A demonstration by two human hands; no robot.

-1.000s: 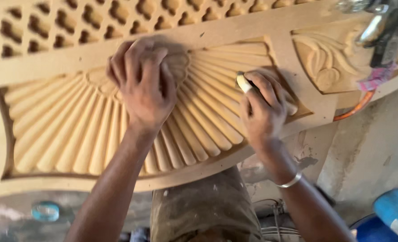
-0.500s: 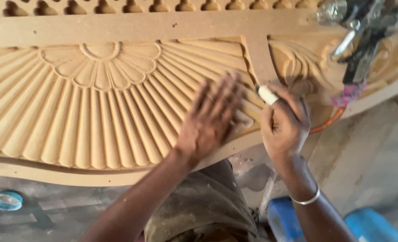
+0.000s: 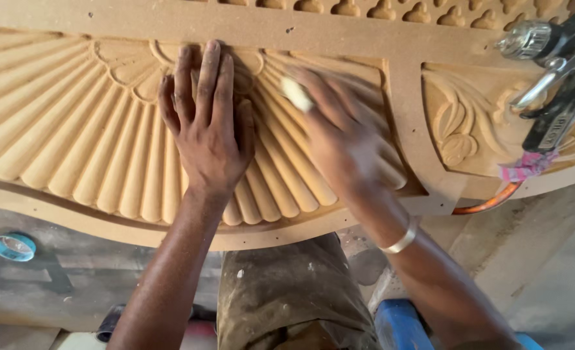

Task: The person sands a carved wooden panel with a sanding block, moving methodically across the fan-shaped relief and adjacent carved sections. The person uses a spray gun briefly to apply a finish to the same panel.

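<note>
single head-worn view, looking steeply down, close over carved wooden panel (image 3: 73, 162), floor below

Bright, even daylight fills the frame, warm on the carved panel (image 3: 93, 155). Soft shadows sit in its grooves. The right hand (image 3: 345, 139) is smeared by motion blur; the left hand (image 3: 209, 136) is sharp. A small glint shows on the spray gun (image 3: 546, 71), upper right.

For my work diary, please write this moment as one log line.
left hand: flat on carved fan panel | right hand: blurred, on panel, small pale piece at fingers | spray gun: lying at right, untouched
</note>
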